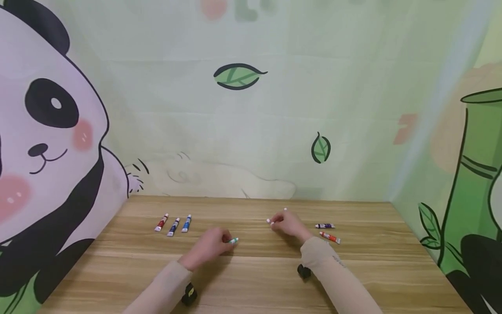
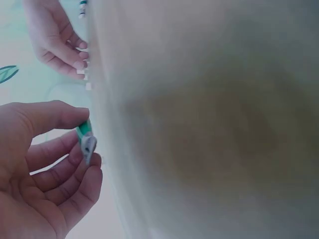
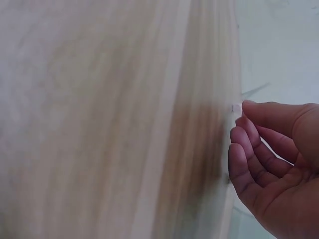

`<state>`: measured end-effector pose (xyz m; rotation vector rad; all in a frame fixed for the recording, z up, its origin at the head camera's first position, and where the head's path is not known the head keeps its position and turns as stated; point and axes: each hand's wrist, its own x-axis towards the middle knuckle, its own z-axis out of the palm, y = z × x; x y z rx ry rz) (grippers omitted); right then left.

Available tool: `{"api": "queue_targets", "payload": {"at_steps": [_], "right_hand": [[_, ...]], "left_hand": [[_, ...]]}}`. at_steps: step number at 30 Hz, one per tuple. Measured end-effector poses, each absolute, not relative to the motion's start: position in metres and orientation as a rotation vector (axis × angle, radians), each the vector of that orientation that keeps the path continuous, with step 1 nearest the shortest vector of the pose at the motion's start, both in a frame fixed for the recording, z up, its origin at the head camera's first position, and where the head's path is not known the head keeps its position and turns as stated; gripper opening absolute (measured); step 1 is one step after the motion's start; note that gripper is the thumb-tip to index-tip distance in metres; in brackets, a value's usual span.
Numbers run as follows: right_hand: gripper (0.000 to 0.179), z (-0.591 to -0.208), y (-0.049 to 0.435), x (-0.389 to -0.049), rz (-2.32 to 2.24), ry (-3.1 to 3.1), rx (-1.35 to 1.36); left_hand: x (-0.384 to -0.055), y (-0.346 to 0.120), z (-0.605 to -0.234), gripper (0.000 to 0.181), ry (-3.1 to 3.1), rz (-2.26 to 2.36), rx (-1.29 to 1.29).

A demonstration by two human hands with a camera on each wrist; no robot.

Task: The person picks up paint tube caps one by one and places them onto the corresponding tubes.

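Observation:
My left hand pinches a small green paint tube between thumb and fingers, above the wooden table. In the left wrist view, this tube hangs tilted with its pale flat end toward the camera. Farther right, my right hand has its thumb and fingers curled together at a small white piece. The fingers hide most of that piece, so its kind is unclear. Another small white end shows just behind this hand, and a white bit lies by its fingertips.
At the left lie a red paint tube, a dark blue tube and a lighter blue tube. On the right are a purple tube and an orange-red tube. A printed cloth backdrop stands behind the table.

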<state>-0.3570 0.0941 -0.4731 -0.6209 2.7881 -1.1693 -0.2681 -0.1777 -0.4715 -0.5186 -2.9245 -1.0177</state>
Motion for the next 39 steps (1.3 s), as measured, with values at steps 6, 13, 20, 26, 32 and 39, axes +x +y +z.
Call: {"api": "queue_targets", "payload": {"at_steps": [6, 13, 20, 26, 32, 39], "right_hand": [[0.011, -0.461, 0.103, -0.357, -1.235, 2.758, -0.617], [0.022, -0.441, 0.115, -0.356, -1.325, 2.767, -0.547], [0.026, -0.423, 0.117, -0.349, -1.409, 2.754, -0.538], [0.028, -0.398, 0.112, -0.332, -1.576, 2.677, -0.572], [0.029, -0.38, 0.109, -0.312, -1.721, 2.613, -0.64], [0.027, -0.362, 0.104, -0.284, -1.805, 2.586, -0.72]], "left_hand": [[-0.28, -0.172, -0.453, 0.004, -2.85, -1.006, -0.489], [-0.282, -0.164, -0.421, 0.007, -2.755, -0.99, -0.508], [-0.28, -0.16, -0.4, 0.011, -2.697, -1.013, -0.524], [-0.278, -0.158, -0.382, 0.013, -2.62, -1.05, -0.557], [-0.271, -0.158, -0.369, 0.012, -2.502, -1.071, -0.663], [-0.26, -0.152, -0.355, 0.013, -2.38, -1.086, -0.774]]}}
